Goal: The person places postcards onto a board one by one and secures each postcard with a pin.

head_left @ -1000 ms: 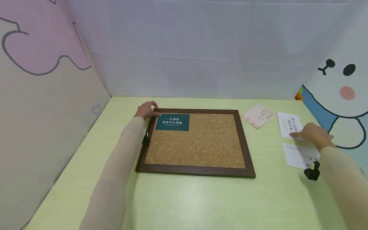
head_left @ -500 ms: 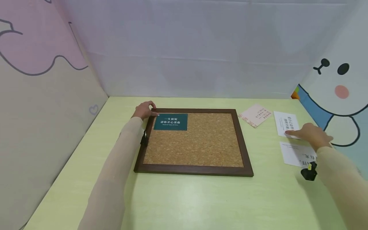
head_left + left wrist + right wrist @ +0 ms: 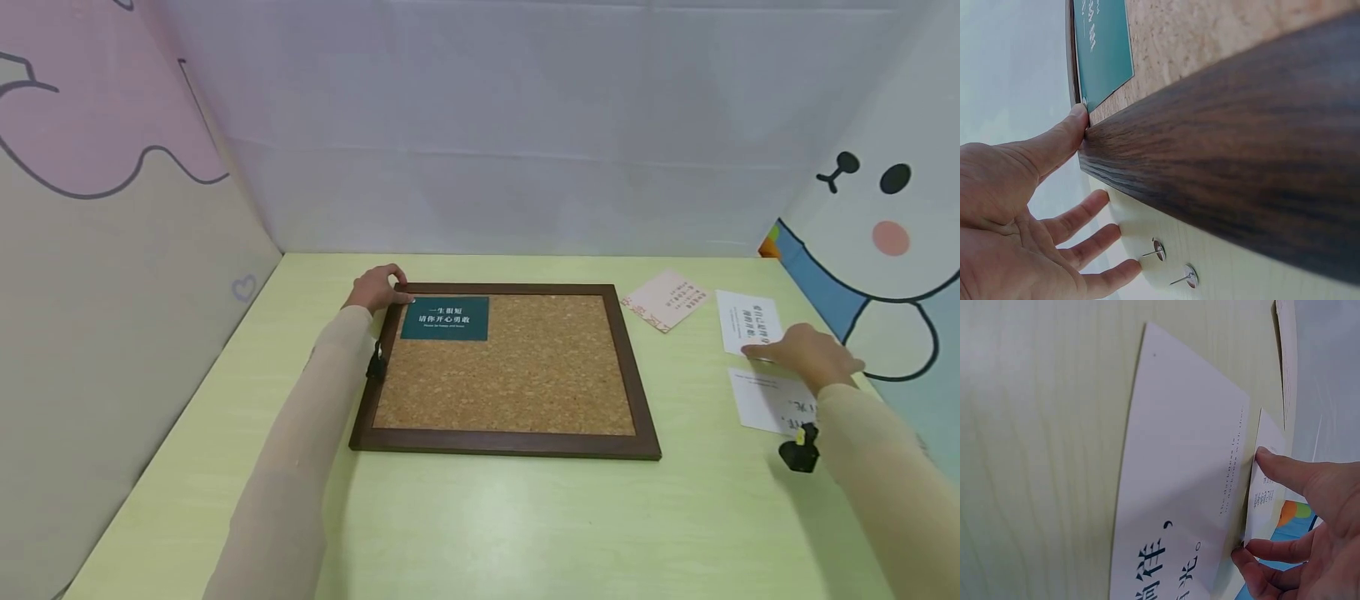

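Observation:
My left hand [image 3: 375, 289] grips the far left corner of a brown-framed cork board [image 3: 517, 383]. Its thumb lies by a small pin head at the corner of a dark green card [image 3: 453, 327] on the cork. In the left wrist view the other fingers spread past the frame's outer edge. At the right, my right hand [image 3: 813, 354] holds the near edge of a white printed card [image 3: 742, 321]. In the right wrist view the thumb touches its surface, and the index finger meets the edge further along. A second white card [image 3: 1172, 437] lies nearer, partly under the right forearm.
A pink-edged card [image 3: 666, 300] lies right of the board. Two thumbtacks, one tack [image 3: 1159, 250] and another tack [image 3: 1190, 275], lie on the table beside the frame. Printed cloth walls stand at the back and sides of the pale table [image 3: 480, 533].
The view has shifted slightly. My right hand has slid a little left, its thumb now at the white card's near left corner. The left hand stays at the board's corner.

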`<state>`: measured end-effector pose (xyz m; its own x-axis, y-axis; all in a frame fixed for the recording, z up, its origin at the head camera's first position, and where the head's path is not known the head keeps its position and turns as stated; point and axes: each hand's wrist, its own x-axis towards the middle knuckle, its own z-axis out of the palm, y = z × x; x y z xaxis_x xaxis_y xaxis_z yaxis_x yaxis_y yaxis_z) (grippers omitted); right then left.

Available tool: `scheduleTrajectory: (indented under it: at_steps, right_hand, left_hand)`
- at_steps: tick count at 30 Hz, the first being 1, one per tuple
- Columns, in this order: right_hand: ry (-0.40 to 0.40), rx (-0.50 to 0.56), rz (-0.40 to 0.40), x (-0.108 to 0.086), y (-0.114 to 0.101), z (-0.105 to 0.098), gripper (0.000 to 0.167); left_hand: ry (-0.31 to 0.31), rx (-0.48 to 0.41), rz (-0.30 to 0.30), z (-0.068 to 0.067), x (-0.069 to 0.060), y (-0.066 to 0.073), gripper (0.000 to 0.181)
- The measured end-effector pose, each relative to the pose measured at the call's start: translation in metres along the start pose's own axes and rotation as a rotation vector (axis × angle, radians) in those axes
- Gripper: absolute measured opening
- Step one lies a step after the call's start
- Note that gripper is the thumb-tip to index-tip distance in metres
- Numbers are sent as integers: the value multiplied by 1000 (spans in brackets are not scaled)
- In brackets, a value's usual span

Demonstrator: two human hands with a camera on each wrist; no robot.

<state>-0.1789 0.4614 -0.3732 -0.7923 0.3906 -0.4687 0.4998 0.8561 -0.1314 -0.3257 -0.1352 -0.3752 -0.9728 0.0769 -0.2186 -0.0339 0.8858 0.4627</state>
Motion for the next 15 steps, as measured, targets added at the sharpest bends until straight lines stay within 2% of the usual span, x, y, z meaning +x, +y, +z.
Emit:
scheduleTrajectory:
  at_steps: [9,15]
  right_hand:
    - [7,-11,-8,-2,1,-1,98]
    - [34,9,-21,-2,2,0,92]
  left_hand:
    - [-11,10,10,0,2,-1,35]
    - [-10,10,6,-1,3,-2,35]
